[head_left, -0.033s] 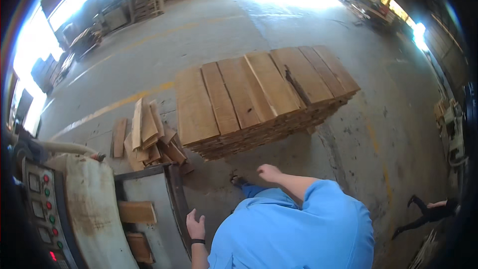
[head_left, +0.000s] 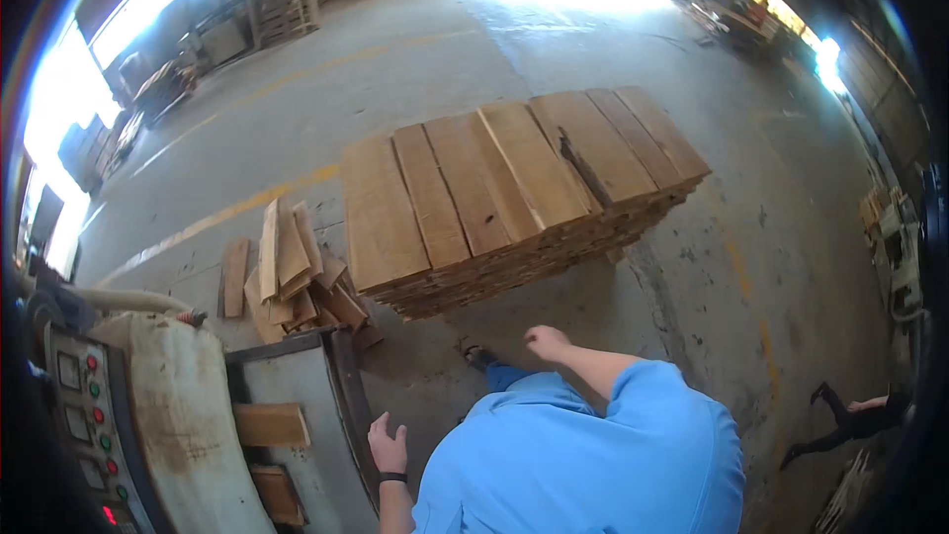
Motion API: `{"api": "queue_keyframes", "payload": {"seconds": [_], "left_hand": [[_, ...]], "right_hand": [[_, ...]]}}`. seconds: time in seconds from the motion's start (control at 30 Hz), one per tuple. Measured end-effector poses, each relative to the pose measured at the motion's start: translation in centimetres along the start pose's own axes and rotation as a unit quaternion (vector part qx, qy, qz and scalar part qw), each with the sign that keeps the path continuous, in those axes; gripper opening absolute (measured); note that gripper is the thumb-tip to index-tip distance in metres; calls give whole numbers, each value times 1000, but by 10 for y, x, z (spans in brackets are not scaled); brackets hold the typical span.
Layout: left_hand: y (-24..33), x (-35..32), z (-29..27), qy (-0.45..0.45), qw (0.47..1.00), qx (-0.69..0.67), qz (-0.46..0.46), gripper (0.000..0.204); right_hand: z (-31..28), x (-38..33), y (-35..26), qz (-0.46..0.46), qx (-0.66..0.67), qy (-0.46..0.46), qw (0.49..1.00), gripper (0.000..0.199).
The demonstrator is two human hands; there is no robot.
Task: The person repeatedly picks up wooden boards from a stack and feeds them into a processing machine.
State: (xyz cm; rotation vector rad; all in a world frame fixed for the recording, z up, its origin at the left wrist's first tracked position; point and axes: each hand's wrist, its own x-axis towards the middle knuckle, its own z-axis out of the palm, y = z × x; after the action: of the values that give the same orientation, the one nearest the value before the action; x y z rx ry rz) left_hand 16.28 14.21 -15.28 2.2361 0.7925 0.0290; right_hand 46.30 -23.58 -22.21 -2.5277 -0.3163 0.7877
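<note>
My left hand, with a dark band at its wrist, hangs beside the edge of the metal machine table. Its thumb and fingers are apart and nothing is in it. In front of my body is my right hand, fingers curled in, with nothing showing in them. Beyond it stands a wide stack of wooden boards, several laid side by side on top. Two short wood pieces lie on the machine table: a lighter board piece and a browner block nearer to me.
Left of the stack, offcuts lie heaped on the concrete floor. A control panel with red and green buttons stands at the lower left, beside a worn pale machine cover. Another person in dark clothes is at the far right.
My right hand has shifted slightly to the right. The stack and offcuts sit a little further left in view. My left hand has barely moved.
</note>
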Motion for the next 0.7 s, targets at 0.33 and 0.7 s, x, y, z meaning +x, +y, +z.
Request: {"api": "queue_keyframes", "payload": {"seconds": [0.33,0.7], "left_hand": [[85,59,90,-38,996,-73,26,52],[242,132,246,-136,960,-231,-83,62]], "right_hand": [[-44,-43,165,157,119,118,973,35],[-235,128,309,132,507,268,808,39]]}}
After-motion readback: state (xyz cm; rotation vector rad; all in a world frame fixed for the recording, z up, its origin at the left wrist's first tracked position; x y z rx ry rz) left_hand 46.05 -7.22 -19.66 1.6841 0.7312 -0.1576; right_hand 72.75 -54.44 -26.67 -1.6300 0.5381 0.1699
